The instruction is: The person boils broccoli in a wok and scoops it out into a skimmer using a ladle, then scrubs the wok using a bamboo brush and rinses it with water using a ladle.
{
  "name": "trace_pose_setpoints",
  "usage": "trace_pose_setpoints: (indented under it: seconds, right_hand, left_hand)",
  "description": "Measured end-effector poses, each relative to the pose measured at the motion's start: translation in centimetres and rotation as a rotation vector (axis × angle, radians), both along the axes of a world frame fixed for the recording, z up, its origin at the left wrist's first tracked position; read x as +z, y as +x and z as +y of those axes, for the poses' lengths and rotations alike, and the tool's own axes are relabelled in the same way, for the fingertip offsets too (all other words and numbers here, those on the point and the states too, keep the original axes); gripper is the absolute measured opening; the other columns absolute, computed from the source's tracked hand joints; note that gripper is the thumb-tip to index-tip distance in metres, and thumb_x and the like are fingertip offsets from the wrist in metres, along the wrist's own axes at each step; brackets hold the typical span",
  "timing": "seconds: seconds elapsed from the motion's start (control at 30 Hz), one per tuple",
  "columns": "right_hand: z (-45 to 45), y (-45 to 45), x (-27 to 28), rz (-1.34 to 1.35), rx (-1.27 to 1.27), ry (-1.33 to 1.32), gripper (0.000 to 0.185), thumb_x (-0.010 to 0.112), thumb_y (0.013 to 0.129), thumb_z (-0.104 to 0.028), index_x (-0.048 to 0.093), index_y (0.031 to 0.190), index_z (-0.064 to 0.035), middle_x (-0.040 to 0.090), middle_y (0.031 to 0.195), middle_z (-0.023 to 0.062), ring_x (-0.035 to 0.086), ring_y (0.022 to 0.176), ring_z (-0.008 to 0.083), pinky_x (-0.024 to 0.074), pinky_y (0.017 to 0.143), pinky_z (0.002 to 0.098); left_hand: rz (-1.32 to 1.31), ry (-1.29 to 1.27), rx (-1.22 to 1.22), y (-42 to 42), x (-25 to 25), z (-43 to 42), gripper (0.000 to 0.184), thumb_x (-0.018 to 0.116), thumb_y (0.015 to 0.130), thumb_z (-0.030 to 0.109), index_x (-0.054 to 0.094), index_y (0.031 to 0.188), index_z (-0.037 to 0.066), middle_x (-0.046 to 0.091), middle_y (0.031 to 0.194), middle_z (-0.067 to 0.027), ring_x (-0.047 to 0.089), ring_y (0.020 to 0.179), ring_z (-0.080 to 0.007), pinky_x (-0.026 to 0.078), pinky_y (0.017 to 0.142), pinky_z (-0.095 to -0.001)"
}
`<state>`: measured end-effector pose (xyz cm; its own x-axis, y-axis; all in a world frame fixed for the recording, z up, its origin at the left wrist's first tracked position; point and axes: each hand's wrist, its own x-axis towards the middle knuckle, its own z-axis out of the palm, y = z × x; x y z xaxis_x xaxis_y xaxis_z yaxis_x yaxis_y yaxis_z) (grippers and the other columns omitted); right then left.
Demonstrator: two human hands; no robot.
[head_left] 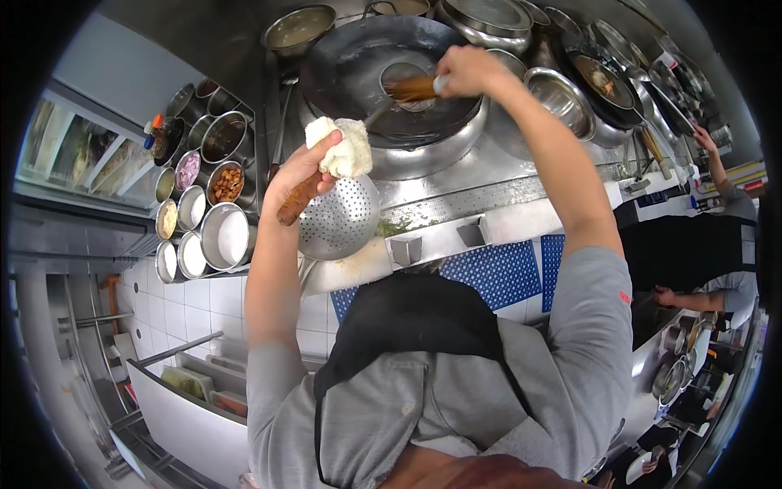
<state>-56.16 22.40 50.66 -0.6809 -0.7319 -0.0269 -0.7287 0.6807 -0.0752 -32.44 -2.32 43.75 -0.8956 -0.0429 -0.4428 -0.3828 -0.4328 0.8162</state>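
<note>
My left hand is closed around the wooden handle of a ladle, with a folded white cloth bunched in the same grip. The ladle's round bowl sits over the dark wok. In my right hand is a bamboo brush, gripped at its pale bound end. Its bristles point left and overlap the ladle's bowl; whether they touch it I cannot tell. Below my left hand lies a perforated metal strainer at the counter's front edge.
Metal pots of ingredients stand on the left. A steel bowl and a pan with food are at the right of the wok. A metal pot is behind. Another person in a black apron stands at right.
</note>
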Motion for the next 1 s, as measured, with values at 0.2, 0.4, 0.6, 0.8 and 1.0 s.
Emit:
trace_pose_setpoints:
  seconds: [0.2, 0.4, 0.6, 0.8, 1.0]
  right_hand:
    - [-1.2, 3.5, -2.2, 0.365, -0.002, 0.183, 0.016, 0.069, 0.075, -0.012, 0.074, 0.09, -0.0092, 0.073, 0.085, 0.0132, 0.073, 0.082, 0.0309, 0.0589, 0.067, 0.0401]
    - [-2.1, 2.4, -6.8, 0.175, -0.067, -0.001, 0.018, 0.072, 0.078, -0.02, 0.074, 0.092, -0.0098, 0.072, 0.091, 0.0166, 0.071, 0.089, 0.0332, 0.0571, 0.078, 0.043]
    - [0.8, -2.2, -6.3, -0.262, -0.21, -0.131, 0.043, 0.075, 0.073, -0.03, 0.072, 0.111, -0.0103, 0.07, 0.108, 0.0203, 0.069, 0.1, 0.0337, 0.0556, 0.087, 0.0407]
    - [-0.4, 1.0, -3.2, 0.151, -0.103, -0.006, 0.036, 0.074, 0.072, -0.029, 0.074, 0.102, -0.0096, 0.072, 0.101, 0.0176, 0.07, 0.095, 0.0348, 0.0552, 0.086, 0.0426]
    - [-1.0, 4.1, -1.0, 0.18, -0.129, 0.111, 0.036, 0.073, 0.077, -0.025, 0.07, 0.106, -0.0048, 0.071, 0.105, 0.0189, 0.069, 0.099, 0.0353, 0.0557, 0.087, 0.0416]
  left_hand:
    - [0.161, 0.715, -0.04, -0.5, -0.4, 0.9, 0.048, 0.053, 0.1, 0.046, 0.056, 0.118, 0.001, 0.061, 0.087, -0.0139, 0.051, 0.05, -0.0112, 0.044, 0.037, -0.019]
    - [0.269, 0.932, 0.077, -0.3, -1.2, 6.7, 0.048, 0.048, 0.101, 0.046, 0.057, 0.12, 0.003, 0.058, 0.096, -0.0153, 0.051, 0.058, -0.0124, 0.042, 0.042, -0.0205]
    - [0.194, 0.577, 0.145, -2.1, -0.9, 4.6, 0.034, 0.054, 0.101, 0.04, 0.061, 0.111, 0.008, 0.065, 0.086, -0.008, 0.05, 0.052, -0.009, 0.038, 0.04, -0.0179]
    - [0.13, 0.63, 0.011, -2.0, 0.5, 3.5, 0.035, 0.056, 0.1, 0.04, 0.062, 0.109, 0.007, 0.065, 0.084, -0.0088, 0.05, 0.049, -0.0099, 0.042, 0.039, -0.0175]
    - [0.201, 0.898, 0.021, -0.6, 2.0, 4.5, 0.035, 0.056, 0.1, 0.037, 0.06, 0.112, 0.004, 0.062, 0.098, -0.0132, 0.052, 0.059, -0.0117, 0.045, 0.042, -0.0186]
